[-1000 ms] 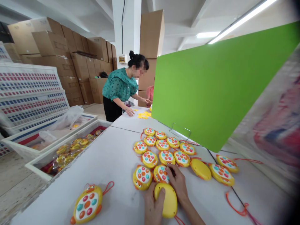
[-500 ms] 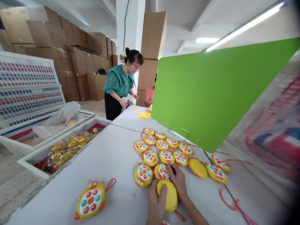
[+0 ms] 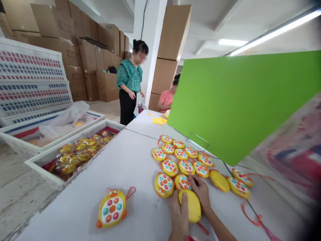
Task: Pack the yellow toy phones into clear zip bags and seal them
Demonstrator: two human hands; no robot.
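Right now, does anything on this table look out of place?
Most button toys lie face up. The flipped toy between the left hand and right hand and a second flipped toy show plain backs; a lone toy sits apart.

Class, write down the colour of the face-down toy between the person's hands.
Plain yellow; the toy lies back up. The head view shows it best.

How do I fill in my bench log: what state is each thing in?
Held toy: back up, under both hands.
Left hand: gripping its near edge.
Right hand: flat along its right side.
Lone toy: face up, apart.
Toy rows: face up.
Bin: open, holding bagged toys.
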